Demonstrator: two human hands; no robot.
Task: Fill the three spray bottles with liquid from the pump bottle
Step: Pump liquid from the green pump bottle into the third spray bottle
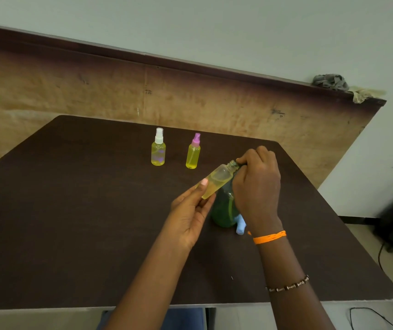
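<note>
Dim, even light; soft shadows; edges bowed; right side perhaps motion-blurred.

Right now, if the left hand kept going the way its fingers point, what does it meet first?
The left hand points up and right, along the tilted open bottle it holds. That bottle's mouth already sits at the right hand on the green pump bottle, so it would likely meet those first; depth is unclear.

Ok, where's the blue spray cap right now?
In the head view the blue spray cap lies on the table, right of centre, at the foot of the green pump bottle and just below the right hand.
</note>
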